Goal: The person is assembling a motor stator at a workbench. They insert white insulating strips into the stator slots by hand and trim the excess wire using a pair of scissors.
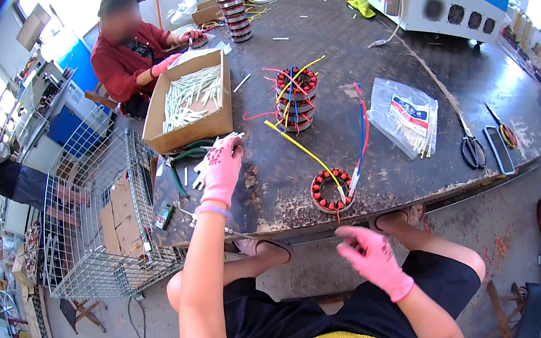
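An open cardboard box [189,104] sits beyond the left hand [221,172]; a clear bag [405,117], apparently red-and-blue labelled, lies far right.

A single head-worn fisheye view looks steeply down from above the seated person, facing forward across the dark, worn worktable [363,38] toward its far end. The person's lap fills the near bottom edge, close beneath the lens, and both forearms rise from there: the left hand in a pink glove [221,171] on the left, the right hand in a pink glove [370,254] nearer. The wide lens bends the table's edges and darkens the corners. At far left a co-worker in a red top [124,59] sits well away.
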Demonstrator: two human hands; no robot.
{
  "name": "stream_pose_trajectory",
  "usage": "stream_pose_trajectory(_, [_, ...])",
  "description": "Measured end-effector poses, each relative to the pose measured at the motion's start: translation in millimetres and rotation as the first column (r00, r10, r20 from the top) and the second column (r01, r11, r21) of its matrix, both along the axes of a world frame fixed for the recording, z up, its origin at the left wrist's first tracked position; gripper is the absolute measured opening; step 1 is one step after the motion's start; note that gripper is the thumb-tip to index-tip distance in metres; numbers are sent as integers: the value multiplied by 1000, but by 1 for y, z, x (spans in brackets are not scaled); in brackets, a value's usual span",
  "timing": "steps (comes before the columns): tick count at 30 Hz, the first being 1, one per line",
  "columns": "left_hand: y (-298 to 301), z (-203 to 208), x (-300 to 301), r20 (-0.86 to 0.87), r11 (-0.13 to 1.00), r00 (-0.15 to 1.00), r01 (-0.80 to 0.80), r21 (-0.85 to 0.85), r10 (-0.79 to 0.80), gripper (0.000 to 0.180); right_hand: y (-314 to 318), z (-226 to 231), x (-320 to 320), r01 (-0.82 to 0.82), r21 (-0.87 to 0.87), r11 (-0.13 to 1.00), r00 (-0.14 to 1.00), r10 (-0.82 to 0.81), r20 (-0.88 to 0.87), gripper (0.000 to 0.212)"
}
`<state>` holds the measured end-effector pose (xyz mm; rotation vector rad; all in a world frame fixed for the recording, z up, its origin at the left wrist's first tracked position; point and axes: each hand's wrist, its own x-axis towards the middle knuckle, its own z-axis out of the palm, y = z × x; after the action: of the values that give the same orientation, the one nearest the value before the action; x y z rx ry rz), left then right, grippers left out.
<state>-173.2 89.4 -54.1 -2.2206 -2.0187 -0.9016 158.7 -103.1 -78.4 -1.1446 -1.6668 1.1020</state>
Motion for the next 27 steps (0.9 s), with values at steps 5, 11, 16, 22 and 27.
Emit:
stream_pose_trajectory(5, [38, -15, 13, -320, 957, 936, -218, -192, 149, 23, -8, 6, -16, -49, 36, 998, 997, 47, 55, 31])
stream_pose_trajectory(11, [31, -2, 14, -9, 980, 989, -147, -131, 148, 25, -13, 10, -21, -65, -22, 998, 998, 65, -12, 28])
stream_pose_trajectory(16, [-84, 66, 78, 844, 876, 528, 358, -324, 96, 30, -25, 6, -13, -7, -174, 985, 979, -29, -203, 28])
stream_pose_trajectory(22, [-193, 38, 120, 919, 685, 296, 615, -391, 259, 27, -36, 10, -19, -268, -492, 828, 896, 27, -443, 24])
stream_pose_trajectory(27, [-199, 13, 135, 875, 763, 483, 559, -326, 19, 34, -46, -26, 3, -142, -464, 875, 922, -54, -384, 21])
